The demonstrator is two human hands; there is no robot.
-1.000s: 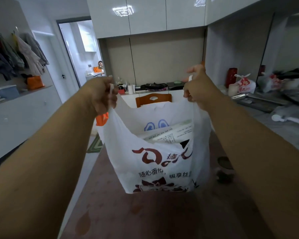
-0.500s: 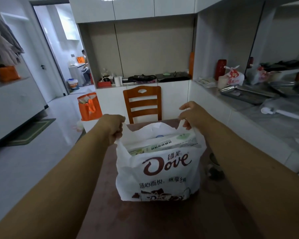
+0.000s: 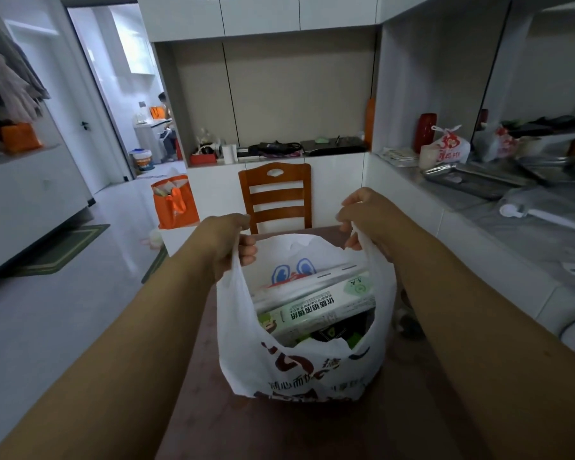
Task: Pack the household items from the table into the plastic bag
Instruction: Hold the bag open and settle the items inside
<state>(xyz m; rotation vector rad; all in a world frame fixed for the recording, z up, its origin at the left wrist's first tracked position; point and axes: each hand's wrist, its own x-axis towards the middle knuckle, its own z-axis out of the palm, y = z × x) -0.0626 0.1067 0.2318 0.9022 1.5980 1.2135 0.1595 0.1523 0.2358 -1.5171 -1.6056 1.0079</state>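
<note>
A white plastic bag (image 3: 243, 353) with brown print stands on the dark reddish table (image 3: 279, 429) in front of me. My left hand (image 3: 224, 245) is shut on its left handle, and my right hand (image 3: 362, 215) is shut on its right handle, so the mouth is held apart. Inside lies a long white-and-green box (image 3: 316, 308) across the opening, with a dark item (image 3: 332, 332) partly hidden beneath it. The rest of the contents are hidden by the bag's walls.
A wooden chair (image 3: 275, 195) stands at the table's far side. An orange bag (image 3: 175, 202) sits on the floor to the left. A grey counter (image 3: 518, 224) on the right carries metal trays (image 3: 475, 179), a white scoop (image 3: 535, 214) and a tied bag (image 3: 452, 146).
The bag came down from mid-air onto the table. Both hands lowered with the handles and now spread the mouth wider, so the box inside shows.
</note>
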